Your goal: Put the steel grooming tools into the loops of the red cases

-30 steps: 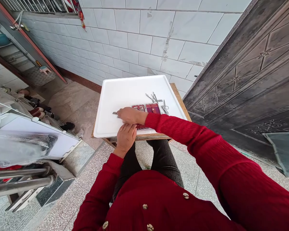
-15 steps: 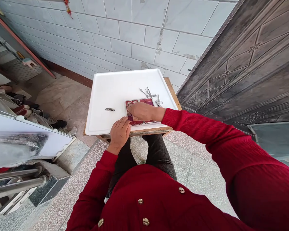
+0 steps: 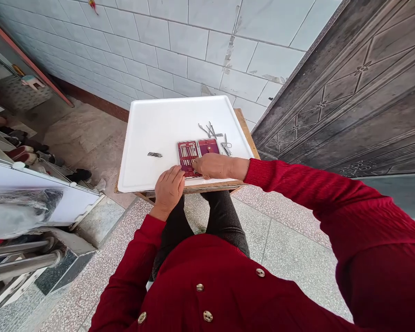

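An open manicure case [image 3: 210,146] with a maroon lining lies on a white tray [image 3: 152,124]. Slim metal tools stand in a row in its left half. At that half's lower left edge is my left hand [image 3: 169,188], fingers together and closed on the case's edge. My right hand [image 3: 217,166] reaches in from the right with curled fingers at the lower right of the tool row; whatever they pinch is hidden. Left of the case lies a nail clipper [image 3: 155,154]. Small scissors [image 3: 226,144] and metal nippers [image 3: 210,130] rest beyond the case's right half.
Under the tray is a wooden table [image 3: 244,124], with my knees against its near side. A tiled wall [image 3: 186,50] rises behind, and a dark metal door [image 3: 332,101] stands at the right. Shoes [image 3: 22,153] sit on a rack at the left.
My right hand has moved right and slightly down across the case, uncovering the row of tools. The left hand keeps its place at the case's edge. The view has shifted slightly.
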A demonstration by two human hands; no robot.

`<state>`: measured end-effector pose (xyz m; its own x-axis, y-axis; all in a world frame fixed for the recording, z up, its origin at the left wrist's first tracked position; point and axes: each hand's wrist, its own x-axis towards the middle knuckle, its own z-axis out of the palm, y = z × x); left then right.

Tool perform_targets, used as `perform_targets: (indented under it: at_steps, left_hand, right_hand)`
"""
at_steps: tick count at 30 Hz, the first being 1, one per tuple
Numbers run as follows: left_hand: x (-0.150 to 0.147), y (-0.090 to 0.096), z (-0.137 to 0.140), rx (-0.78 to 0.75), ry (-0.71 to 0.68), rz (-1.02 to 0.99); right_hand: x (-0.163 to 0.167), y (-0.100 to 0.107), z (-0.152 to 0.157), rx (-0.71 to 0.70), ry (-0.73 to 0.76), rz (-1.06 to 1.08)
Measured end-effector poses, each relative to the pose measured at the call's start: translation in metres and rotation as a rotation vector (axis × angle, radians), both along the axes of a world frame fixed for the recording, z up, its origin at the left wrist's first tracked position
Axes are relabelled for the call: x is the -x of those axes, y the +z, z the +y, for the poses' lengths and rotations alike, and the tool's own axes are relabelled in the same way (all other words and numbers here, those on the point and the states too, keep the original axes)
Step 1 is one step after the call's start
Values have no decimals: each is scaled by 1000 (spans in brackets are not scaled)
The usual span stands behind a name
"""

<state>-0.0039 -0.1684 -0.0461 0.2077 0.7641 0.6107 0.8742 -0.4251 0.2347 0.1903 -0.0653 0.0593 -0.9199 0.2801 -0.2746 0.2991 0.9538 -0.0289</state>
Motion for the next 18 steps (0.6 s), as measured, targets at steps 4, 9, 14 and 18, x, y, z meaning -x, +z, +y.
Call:
perform_targets:
  at_steps: [4,9,14,18]
  left_hand:
    - [0,1,0,-25,6,20]
    - [0,1,-1,0,-2,5]
    - [0,0,-1,18,7,-1]
    - [-1,0,-1,11,9,0]
  right_hand:
    - [5,1,-2,-9,25,-19]
    - [13,-2,-3,9,28,16]
    - [14,-7,-5,49,-34,98]
    - [7,-12,-7,94,-108,235]
